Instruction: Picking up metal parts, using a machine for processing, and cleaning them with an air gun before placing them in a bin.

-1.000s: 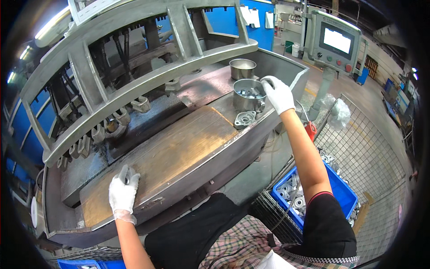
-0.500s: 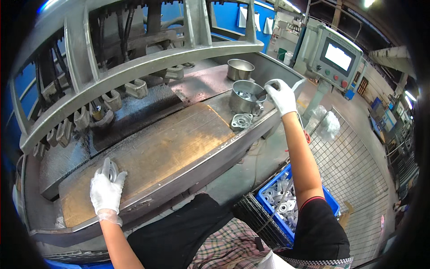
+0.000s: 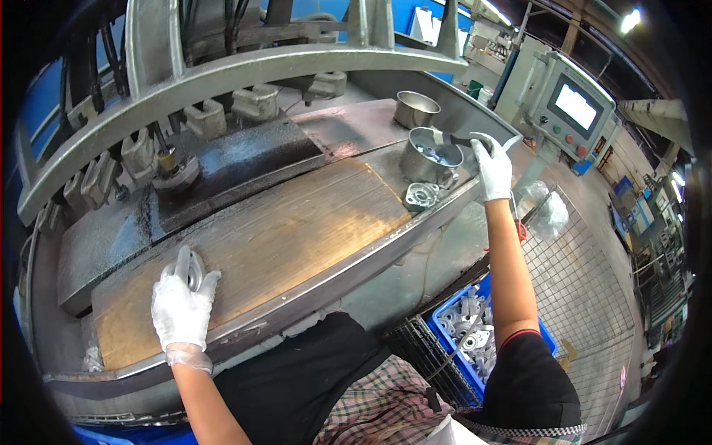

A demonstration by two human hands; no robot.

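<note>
My left hand (image 3: 183, 308), in a white glove, is closed on a round metal casting (image 3: 195, 271) with a hole, at the left end of the wooden board (image 3: 297, 230). The glove hides part of the casting. At the right, my gloved right hand (image 3: 491, 165) pinches the dark handle of a brush (image 3: 458, 139). Its pale head points left over the rim of a metal pot (image 3: 424, 169). Inside that pot lie grey contents I cannot make out. Another metal casting (image 3: 422, 195), flanged, sits on the near side of the pot.
Behind the pot stands a metal bowl (image 3: 417, 110). A machine frame with metal clamps (image 3: 256, 102) overhangs the board's far side. At right are a control panel (image 3: 569, 107) and wire mesh (image 3: 586, 274). A blue crate (image 3: 442, 311) of castings stands below my right arm.
My right hand has raised the brush, so its pale head now shows above the pot. The left hand still holds the casting on the board. The whole view has shifted slightly.
</note>
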